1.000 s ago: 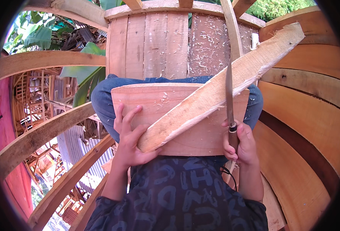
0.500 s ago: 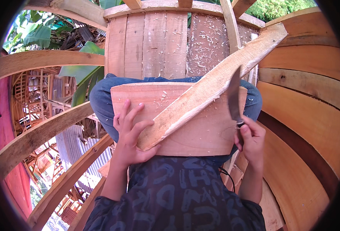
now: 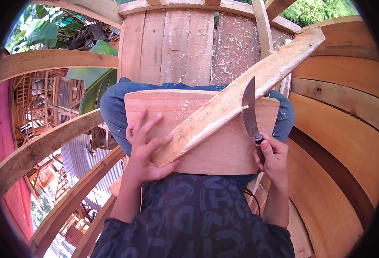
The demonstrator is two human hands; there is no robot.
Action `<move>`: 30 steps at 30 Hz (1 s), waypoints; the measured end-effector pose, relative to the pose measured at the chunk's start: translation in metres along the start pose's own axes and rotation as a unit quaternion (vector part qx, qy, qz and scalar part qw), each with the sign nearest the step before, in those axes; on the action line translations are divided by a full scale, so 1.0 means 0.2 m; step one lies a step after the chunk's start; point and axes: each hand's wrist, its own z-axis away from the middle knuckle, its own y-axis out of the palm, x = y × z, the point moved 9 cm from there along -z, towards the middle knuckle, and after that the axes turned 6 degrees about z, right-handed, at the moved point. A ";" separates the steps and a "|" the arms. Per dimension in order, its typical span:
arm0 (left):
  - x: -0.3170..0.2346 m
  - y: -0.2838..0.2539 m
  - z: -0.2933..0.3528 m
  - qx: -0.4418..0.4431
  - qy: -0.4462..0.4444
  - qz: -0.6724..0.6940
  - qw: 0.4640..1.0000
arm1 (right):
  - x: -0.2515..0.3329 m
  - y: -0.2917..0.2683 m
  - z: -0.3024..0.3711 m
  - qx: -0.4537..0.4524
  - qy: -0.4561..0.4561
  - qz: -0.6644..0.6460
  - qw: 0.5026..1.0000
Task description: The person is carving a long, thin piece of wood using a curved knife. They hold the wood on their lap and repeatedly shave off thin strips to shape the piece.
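Note:
A broad wooden board [image 3: 223, 157] lies across my lap, and a long pale piece of wood [image 3: 228, 96] with a rough, whittled edge slants over it toward the upper right. My left hand [image 3: 148, 155] grips the near end of the long piece between thumb and index finger, its other fingers spread on the board. In my right hand [image 3: 273, 157] is the handle of a curved knife [image 3: 250, 112], blade pointing up. The blade touches the long piece's right edge, where a small curl of wood stands out. My palm hides most of the handle.
Wood shavings [image 3: 234, 47] are scattered over the plank floor [image 3: 176, 47] ahead. My crossed legs in jeans [image 3: 114, 107] flank the board. Curved orange-brown planks [image 3: 327, 124] rise on the right. Open wooden rails [image 3: 47, 148] run along the left, with corrugated sheets [image 3: 77, 159] below.
My right hand has moved slightly left, bringing the knife blade from beside the long piece onto its edge. My left hand keeps its grip; the view has shifted slightly.

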 end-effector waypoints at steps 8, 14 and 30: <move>0.01 0.00 0.01 0.002 -0.005 0.000 1.000 | -0.04 0.06 -0.02 0.108 0.053 -0.049 0.992; 0.01 0.00 -0.01 -0.003 0.001 0.013 1.000 | -0.05 0.08 -0.01 0.131 0.093 -0.105 0.981; 0.00 0.00 -0.01 -0.002 0.009 0.005 1.000 | 0.06 0.03 -0.03 0.011 0.014 0.087 0.996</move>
